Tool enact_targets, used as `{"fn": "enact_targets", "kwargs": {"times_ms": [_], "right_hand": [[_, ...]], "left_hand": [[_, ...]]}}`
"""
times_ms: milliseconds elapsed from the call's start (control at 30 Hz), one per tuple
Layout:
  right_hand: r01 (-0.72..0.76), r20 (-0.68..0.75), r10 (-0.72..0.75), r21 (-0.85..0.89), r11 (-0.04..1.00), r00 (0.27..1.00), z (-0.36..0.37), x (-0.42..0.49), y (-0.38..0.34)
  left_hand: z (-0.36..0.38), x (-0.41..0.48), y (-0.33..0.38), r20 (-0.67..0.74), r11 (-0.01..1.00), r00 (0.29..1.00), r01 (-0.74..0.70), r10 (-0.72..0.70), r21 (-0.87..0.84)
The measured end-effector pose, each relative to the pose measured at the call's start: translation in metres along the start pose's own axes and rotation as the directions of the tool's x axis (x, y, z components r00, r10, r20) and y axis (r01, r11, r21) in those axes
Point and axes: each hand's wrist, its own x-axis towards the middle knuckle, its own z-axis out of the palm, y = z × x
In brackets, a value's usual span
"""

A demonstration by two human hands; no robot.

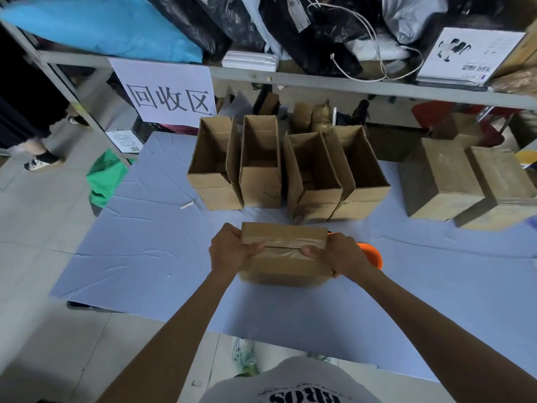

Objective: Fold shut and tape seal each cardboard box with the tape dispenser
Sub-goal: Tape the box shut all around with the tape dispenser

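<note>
Blue counter [145, 257]: open boxes [261, 170] at 12 o'clock; closed cardboard box [286, 257] at centre, ends clamped in fingers [229, 231] of left hand [229, 253] and right hand [341, 257], thumbs on seam. Likely holding flaps shut; next, reaching tape dispenser [371, 254] at 3 o'clock.

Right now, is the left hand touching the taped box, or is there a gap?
Touching. The head view shows the left hand gripping the taped box at its left end, thumb lying on top.

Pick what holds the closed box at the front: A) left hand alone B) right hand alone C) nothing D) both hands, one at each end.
D: the left hand and the right hand each grip one end of the box, thumbs on its top.
</note>
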Motion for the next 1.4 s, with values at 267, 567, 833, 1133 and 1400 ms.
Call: {"fn": "enact_targets", "kwargs": {"times_ms": [267, 567, 833, 1133, 1400], "right_hand": [[0.076, 0.014, -0.078, 0.108, 0.991, 0.997, -0.008, 0.002, 0.01], [0.26, -0.203, -0.238, 0.091, 0.961, 0.95, -0.004, 0.005, 0.008], [0.48, -0.268, -0.483, -0.082, 0.874, 0.834, -0.003, -0.005, -0.002], [0.314, -0.098, -0.308, 0.5, 0.807, 0.946, 0.031, -0.015, -0.006], [0.282, -0.121, -0.258, 0.541, 0.792, 0.958, 0.052, -0.007, 0.007]], "left_hand": [[-0.009, 0.011, 0.002, -0.046, 0.975, 0.993, -0.093, 0.105, 0.204], [-0.023, 0.027, -0.001, 0.12, 0.997, 0.992, 0.039, -0.046, 0.061], [-0.018, 0.03, 0.025, 0.606, 0.903, 0.796, -0.268, 0.011, 0.335], [0.024, 0.014, 0.0, 0.323, 0.928, 0.943, -0.188, 0.08, 0.32], [0.034, 0.001, -0.007, 0.27, 0.974, 0.962, -0.097, 0.04, 0.203]]}}
